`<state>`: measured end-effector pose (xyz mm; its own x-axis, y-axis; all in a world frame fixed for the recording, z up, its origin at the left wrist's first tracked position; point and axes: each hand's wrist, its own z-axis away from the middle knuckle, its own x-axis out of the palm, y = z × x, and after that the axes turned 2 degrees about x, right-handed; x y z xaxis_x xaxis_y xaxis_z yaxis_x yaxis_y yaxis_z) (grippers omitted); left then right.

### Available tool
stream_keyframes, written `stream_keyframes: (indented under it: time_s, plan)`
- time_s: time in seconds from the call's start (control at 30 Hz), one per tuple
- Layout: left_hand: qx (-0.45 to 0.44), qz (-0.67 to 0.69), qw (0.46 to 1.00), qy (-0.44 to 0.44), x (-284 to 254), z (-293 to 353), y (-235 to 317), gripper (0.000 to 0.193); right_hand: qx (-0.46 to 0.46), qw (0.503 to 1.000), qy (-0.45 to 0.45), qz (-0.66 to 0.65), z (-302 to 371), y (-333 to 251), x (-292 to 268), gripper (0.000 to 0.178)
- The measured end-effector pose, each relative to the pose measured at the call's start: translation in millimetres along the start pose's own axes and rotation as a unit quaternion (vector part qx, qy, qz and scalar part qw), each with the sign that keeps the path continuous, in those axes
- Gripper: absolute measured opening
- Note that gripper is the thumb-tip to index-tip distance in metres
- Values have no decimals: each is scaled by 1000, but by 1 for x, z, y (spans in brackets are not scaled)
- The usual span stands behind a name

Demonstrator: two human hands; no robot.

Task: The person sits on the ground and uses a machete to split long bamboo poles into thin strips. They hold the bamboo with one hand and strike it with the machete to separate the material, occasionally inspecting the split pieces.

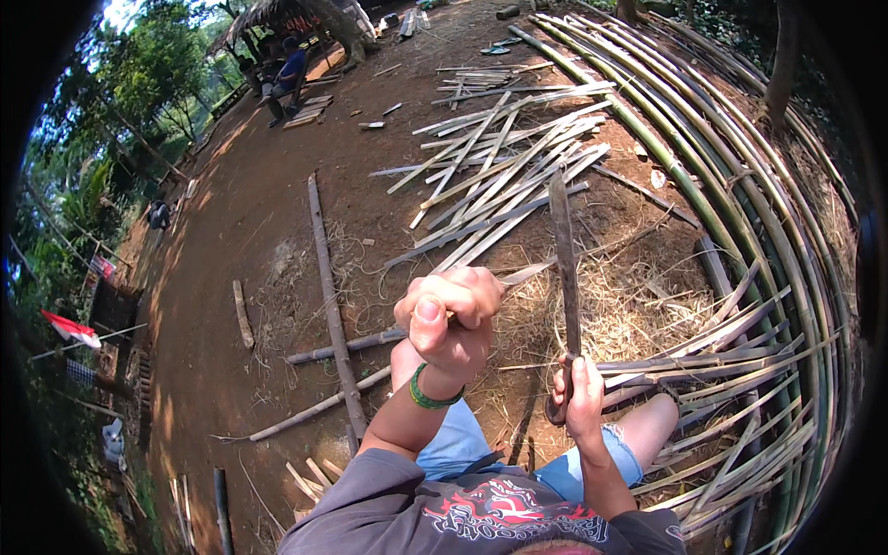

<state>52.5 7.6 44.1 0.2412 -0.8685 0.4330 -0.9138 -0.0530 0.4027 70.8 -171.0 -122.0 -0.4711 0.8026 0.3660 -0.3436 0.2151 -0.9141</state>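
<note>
My left hand [448, 313] is closed in a fist in front of me, with a green band on its wrist. A pale bamboo strip [529, 272] sticks out from the fist to the right, toward the blade; its other part is hidden in the fingers. In my right hand [582, 400] is the dark handle of a machete [565, 264]. Its long, worn blade points up and away from me. The strip's tip lies close to the blade; I cannot tell whether they touch.
Split bamboo strips [490, 166] lie piled ahead, and more strips [721, 388] spread at the right. Long green bamboo poles [680, 139] curve along the right side. Shavings [638, 310] cover the ground ahead. A wooden pole [331, 296] lies left. A person [289, 72] sits far off.
</note>
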Motion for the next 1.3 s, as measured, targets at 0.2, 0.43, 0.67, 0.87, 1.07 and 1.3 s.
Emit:
stream_keyframes:
  time_s: [0.2, 0.43, 0.67, 0.87, 1.07, 1.3]
  plan:
    - [19, -13, 1000, 0, 18, 26, 5, 49, -147, 971, -119, 146, 18, -29, 20, 45]
    - [8, -6, 1000, -27, 3, 33, 16, 51, -63, 969, 20, 238, -18, 19, 1, 35]
    - [29, -33, 996, -81, -6, 35, 22, 41, -251, 938, -15, 240, 3, 26, 32, 36]
    - [43, -16, 999, -20, -17, 26, 8, 44, -107, 935, 121, 317, -67, 79, -10, 33]
    - [73, -40, 996, 11, 11, 17, 63, 45, -166, 950, -51, 258, 32, -17, 41, 34]
    - [16, -64, 995, 78, 13, 18, 60, 44, -57, 936, 92, 336, -13, 93, -14, 34]
